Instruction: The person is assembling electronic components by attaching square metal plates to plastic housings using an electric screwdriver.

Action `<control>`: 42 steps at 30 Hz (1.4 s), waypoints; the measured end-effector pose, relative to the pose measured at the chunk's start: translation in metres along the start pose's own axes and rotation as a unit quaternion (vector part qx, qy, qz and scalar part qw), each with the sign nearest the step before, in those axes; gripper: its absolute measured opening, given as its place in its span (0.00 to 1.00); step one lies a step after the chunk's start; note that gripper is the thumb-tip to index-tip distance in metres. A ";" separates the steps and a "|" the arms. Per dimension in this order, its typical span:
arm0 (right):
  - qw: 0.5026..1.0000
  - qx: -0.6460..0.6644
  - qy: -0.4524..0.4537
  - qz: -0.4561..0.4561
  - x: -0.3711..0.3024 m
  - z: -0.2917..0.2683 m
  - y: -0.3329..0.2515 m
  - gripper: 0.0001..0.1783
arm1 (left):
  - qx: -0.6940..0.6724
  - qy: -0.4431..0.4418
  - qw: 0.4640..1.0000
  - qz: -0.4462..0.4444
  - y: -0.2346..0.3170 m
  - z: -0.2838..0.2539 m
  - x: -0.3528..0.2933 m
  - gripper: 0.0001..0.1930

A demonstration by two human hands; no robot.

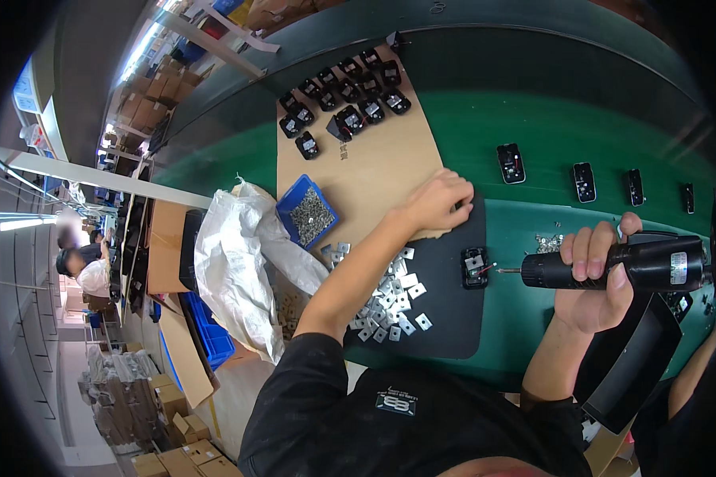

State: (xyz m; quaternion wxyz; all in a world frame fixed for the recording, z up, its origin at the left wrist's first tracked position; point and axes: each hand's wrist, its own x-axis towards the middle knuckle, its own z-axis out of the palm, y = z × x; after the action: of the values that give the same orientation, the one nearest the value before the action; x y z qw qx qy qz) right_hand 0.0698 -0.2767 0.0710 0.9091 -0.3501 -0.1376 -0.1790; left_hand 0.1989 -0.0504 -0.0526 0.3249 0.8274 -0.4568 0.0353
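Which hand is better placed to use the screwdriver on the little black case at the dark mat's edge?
Probably the right hand: it holds the electric screwdriver, whose bit points at that black case. The left hand, by the cardboard, has no screwdriver.

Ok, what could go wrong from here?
The black power screwdriver in the right hand's fingers points toward the black housing and its thin wire, which the bit might snag. No fingers steady that housing, so it could slide. The left forearm reaches across loose metal plates and could scatter some.
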 end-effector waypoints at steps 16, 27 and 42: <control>0.999 -0.004 0.024 0.044 0.003 -0.018 0.022 0.25 | 0.191 0.285 0.919 -0.195 -0.095 -0.144 -0.013 0.06; 0.996 -0.045 0.065 0.039 0.003 -0.032 0.029 0.22 | 0.265 0.165 0.634 -0.708 -0.239 -0.217 -0.186 0.26; 0.994 -0.067 0.062 0.063 0.011 -0.038 0.046 0.23 | 0.137 0.270 0.702 -0.645 -0.289 -0.211 -0.116 0.20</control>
State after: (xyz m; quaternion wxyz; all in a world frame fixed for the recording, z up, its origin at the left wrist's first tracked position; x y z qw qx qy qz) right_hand 0.1037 -0.2733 0.0203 0.8997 -0.4067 -0.0463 -0.1520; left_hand 0.4066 0.2618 -0.0740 0.2609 0.9101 0.3057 0.1008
